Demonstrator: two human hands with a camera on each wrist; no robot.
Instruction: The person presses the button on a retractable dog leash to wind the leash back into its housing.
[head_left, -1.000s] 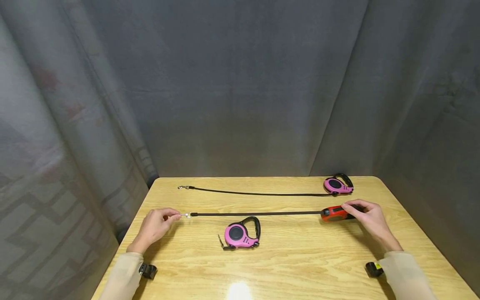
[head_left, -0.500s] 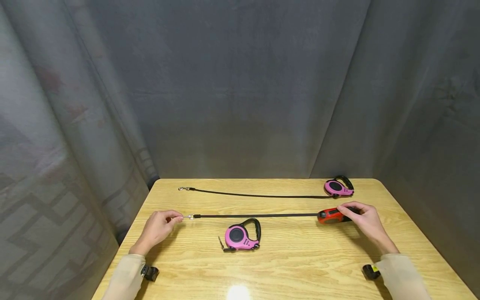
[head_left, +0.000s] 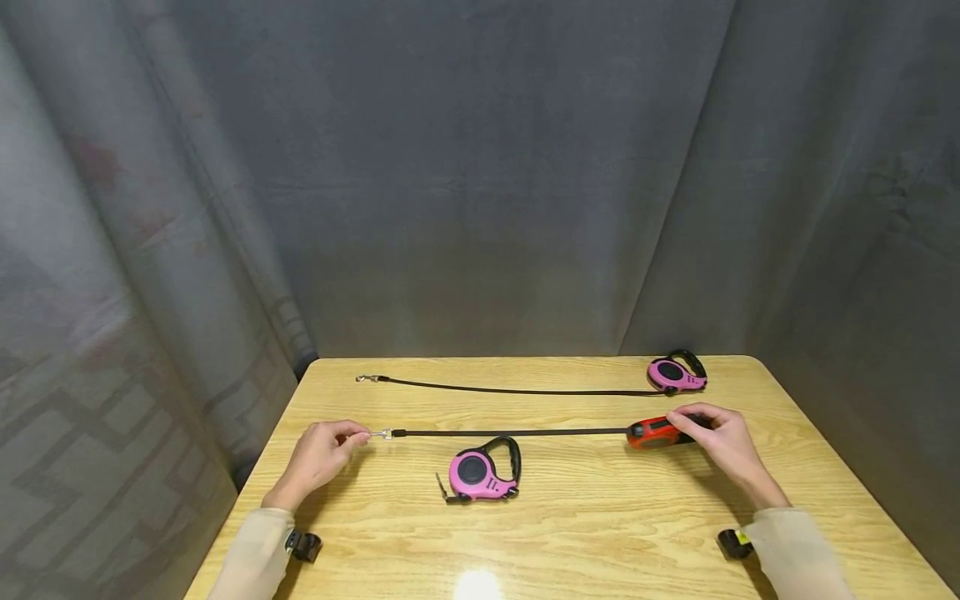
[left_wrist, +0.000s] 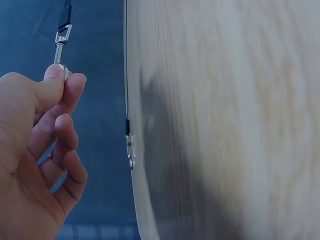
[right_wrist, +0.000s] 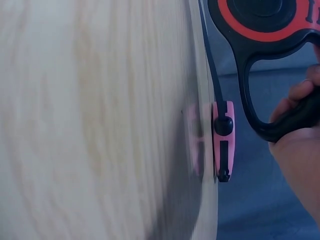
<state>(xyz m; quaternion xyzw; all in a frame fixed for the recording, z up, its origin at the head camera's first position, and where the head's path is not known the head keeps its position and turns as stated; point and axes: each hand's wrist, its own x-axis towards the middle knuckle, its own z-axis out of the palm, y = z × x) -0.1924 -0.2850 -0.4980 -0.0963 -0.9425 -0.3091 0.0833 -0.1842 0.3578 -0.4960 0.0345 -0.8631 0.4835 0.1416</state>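
My left hand point(head_left: 321, 458) pinches the metal snap hook point(left_wrist: 60, 50) of a retractable dog leash between thumb and index finger; the other fingers are loosely curled. From the hook a black strap point(head_left: 517, 432) runs straight across to the leash's red and black case point(head_left: 651, 432). My right hand point(head_left: 720, 442) grips this case's black loop handle point(right_wrist: 245, 95); in the right wrist view the fingers wrap round the grip. Hook and case are both held above the table. Just below the strap, in the head view, lies a pink retractable leash point(head_left: 472, 471) with its short clip end beside it.
At the back of the wooden table point(head_left: 570, 533) a second pink leash point(head_left: 671, 375) lies with its black strap drawn out leftward to a metal hook point(head_left: 367, 378). Grey curtains point(head_left: 480, 183) hang behind and on both sides.
My right hand has moved left with the red leash case, and my left hand has shifted slightly right with the hook. The strap between them shows shorter. Both pink leashes stay put.
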